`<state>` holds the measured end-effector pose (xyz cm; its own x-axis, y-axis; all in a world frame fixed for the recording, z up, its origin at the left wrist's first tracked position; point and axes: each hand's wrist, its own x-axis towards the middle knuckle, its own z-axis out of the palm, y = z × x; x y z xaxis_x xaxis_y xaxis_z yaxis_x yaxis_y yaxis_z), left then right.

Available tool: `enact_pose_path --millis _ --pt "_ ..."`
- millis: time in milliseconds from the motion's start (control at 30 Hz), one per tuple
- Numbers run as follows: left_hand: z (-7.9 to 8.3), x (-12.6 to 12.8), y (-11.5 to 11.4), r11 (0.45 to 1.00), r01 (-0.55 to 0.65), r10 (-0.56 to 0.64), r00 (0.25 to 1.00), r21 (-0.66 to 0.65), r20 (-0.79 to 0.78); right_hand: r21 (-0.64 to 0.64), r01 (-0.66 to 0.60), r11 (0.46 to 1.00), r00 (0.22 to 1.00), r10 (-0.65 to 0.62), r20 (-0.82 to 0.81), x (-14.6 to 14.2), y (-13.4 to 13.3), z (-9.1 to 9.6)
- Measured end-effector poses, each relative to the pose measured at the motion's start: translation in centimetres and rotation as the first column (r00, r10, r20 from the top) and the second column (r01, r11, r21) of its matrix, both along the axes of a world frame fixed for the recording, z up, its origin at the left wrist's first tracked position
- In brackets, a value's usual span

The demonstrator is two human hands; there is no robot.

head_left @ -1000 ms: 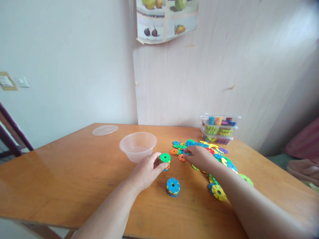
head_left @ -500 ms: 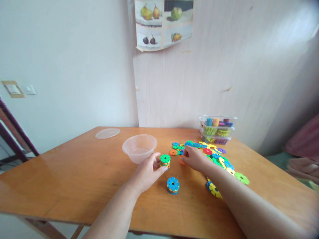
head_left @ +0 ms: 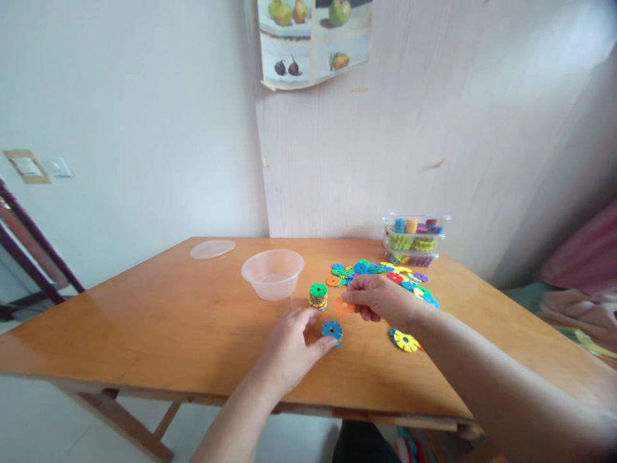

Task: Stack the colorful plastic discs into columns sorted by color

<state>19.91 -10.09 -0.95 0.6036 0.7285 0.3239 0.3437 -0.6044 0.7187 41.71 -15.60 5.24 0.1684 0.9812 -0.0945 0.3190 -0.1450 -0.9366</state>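
Observation:
An orange notched plastic disc [head_left: 344, 305] is pinched between the thumb and fingers of my right hand [head_left: 378, 297], raised a little above the table. My left hand [head_left: 295, 347] is open, its thumb and fingers spread at the left side of a short stack of discs with a blue one on top [head_left: 332, 330]. The thumb appears to touch that stack. Just behind stands a taller stack topped by a green disc [head_left: 318, 291]. Many loose coloured discs [head_left: 371, 269] lie in a pile beyond my right hand, partly hidden by it.
A clear plastic bowl [head_left: 272, 276] stands left of the stacks, with its round lid [head_left: 212, 249] farther back. Clear stacked boxes of small coloured pieces [head_left: 415, 239] sit at the table's back right. Yellow and blue discs [head_left: 405, 341] lie beneath my right forearm.
My left hand has left the green-topped stack and come nearer to the blue-topped one. My right hand has lifted the orange disc from beside the pile and brought it left. The view has tilted down.

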Motion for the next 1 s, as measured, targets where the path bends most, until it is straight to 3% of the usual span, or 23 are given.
enact_pose_path --millis 167,400,600,667,767,833,1000 --pt "-0.5 0.6 -1.2 0.983 -0.077 0.091 0.993 0.168 -0.078 -0.022 0.051 0.998 0.998 -0.052 -0.03 -1.9 -0.9 -1.6" --pt "-0.6 1.1 -1.5 0.985 -0.067 0.086 0.989 0.158 -0.116 -0.006 0.032 0.999 0.999 -0.032 0.023 -3.4 -1.3 -2.8" --pt "-1.1 1.1 -1.0 0.992 -0.067 0.071 0.997 0.108 -0.037 0.101 0.159 0.982 0.975 -0.172 0.142 0.4 -2.9 -2.9" --pt "-1.2 1.1 -0.9 0.989 -0.09 0.094 0.995 0.114 -0.03 0.154 0.208 0.966 0.926 -0.245 0.288 2.7 -3.8 -3.2" --pt "-1.3 1.1 -0.8 0.989 -0.073 0.08 0.995 0.128 -0.051 0.2 0.221 0.955 0.778 -0.296 0.554 5.6 -5.4 -3.8" --pt "-1.2 1.1 -0.8 0.989 -0.05 0.06 0.996 0.14 -0.068 0.152 0.19 0.97 0.712 -0.243 0.659 6.6 -6.6 -4.2" --pt "-1.1 0.9 -0.7 0.988 -0.038 0.051 0.995 0.149 -0.083 0.055 0.088 0.995 0.63 -0.098 0.77 6.6 -8.6 -4.9"
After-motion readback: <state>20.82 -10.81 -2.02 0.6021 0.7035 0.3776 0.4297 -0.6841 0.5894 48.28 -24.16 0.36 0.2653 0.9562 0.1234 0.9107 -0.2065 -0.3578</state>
